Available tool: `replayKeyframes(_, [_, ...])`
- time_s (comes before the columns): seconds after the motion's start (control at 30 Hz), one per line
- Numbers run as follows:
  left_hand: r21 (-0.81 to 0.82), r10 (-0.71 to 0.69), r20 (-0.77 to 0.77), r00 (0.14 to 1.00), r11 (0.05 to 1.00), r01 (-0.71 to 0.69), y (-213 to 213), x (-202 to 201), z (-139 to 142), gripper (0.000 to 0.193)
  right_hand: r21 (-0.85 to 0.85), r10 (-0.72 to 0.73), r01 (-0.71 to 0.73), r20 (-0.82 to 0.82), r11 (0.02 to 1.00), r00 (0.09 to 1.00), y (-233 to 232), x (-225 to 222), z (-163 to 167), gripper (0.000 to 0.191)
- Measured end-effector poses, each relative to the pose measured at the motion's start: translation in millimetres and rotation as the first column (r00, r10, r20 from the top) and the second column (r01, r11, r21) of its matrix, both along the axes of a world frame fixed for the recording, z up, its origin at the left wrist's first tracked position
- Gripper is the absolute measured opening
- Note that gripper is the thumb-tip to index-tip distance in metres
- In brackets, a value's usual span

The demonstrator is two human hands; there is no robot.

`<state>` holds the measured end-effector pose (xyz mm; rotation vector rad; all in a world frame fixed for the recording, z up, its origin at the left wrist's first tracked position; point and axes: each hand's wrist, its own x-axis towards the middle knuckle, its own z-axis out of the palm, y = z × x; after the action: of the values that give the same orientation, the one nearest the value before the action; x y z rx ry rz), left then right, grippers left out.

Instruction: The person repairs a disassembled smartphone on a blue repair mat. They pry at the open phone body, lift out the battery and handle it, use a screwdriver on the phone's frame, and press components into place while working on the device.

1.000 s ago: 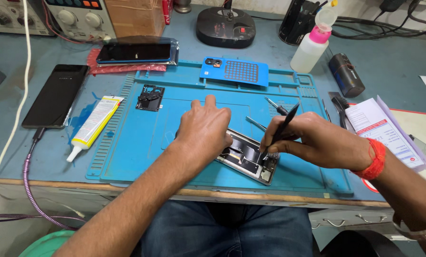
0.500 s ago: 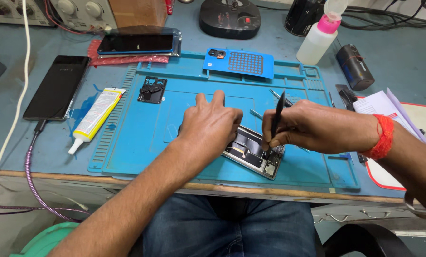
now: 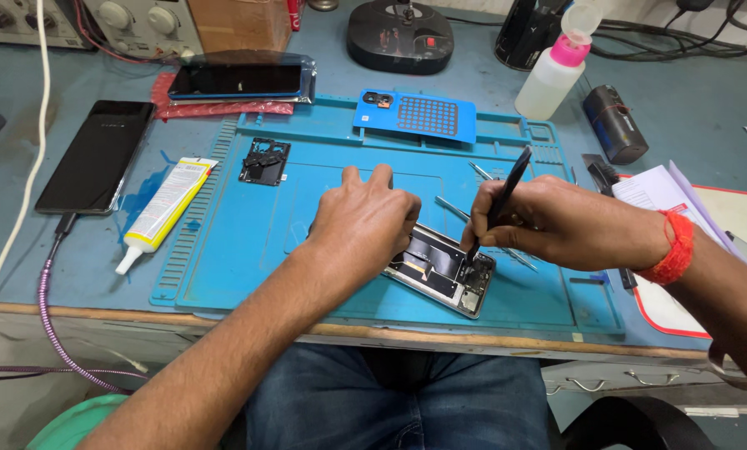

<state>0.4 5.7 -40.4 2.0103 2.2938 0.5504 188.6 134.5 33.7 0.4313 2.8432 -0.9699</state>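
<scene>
Right hand [image 3: 557, 225] pinches a slim black tool [image 3: 497, 204] tip-down in the opened phone [image 3: 440, 268], left hand [image 3: 365, 221] closed flat over its far end, near the front edge of the blue mat [image 3: 248, 250]; phone judged light, stiff, fragile inside — hold by frame edges.

Bare mat [image 3: 248, 250] left; tweezers [image 3: 473, 212] crowd right.

— What sits on the bench [image 3: 707, 125]?
— A blue mat [image 3: 248, 250] in the middle. Left of it, a glue tube [image 3: 161, 208] and a black phone [image 3: 97, 154] with a cable.
— And behind?
— A pink-capped bottle [image 3: 553, 75], a round black base [image 3: 400, 37], papers [image 3: 657, 187] at right.
</scene>
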Motion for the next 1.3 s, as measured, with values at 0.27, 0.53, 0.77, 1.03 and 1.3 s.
replayKeyframes(0.27, [0.031, -0.008, -0.007, 1.000, 0.999, 0.009, 0.6, -2.2, 2.2, 0.019, 0.133, -0.005, -0.010, 0.111, 0.991, 0.994, -5.9, -1.9, 8.5, 0.012])
replayKeyframes(0.53, [0.042, 0.006, 0.002, 1.000, 0.999, -0.006, 0.5, -3.0, 3.6, 0.017, 0.169, -0.066, 0.036, 0.176, 0.985, 0.982, -5.8, -4.7, 13.4, 0.017])
replayKeyframes(0.77, [0.004, -0.010, 0.041, 0.999, 1.000, 0.010, -4.6, -11.6, 7.6, 0.021, 0.092, -0.008, 0.004, 0.049, 0.996, 0.999, -6.8, -10.3, 12.4, 0.015])
replayKeyframes(1.03, [0.032, -0.036, 0.062, 0.997, 0.999, 0.034, -5.3, -18.4, 9.0, 0.039, -0.064, 0.026, -0.040, -0.198, 0.997, 0.980, -7.3, 5.0, -8.8, 0.004])
replayKeyframes(1.3, [0.068, -0.055, 0.055, 0.997, 0.996, 0.051, -6.6, -26.9, 3.1, 0.035, -0.292, -0.203, 0.090, -0.384, 0.952, 0.901, -9.7, 30.9, -61.8, 0.006])
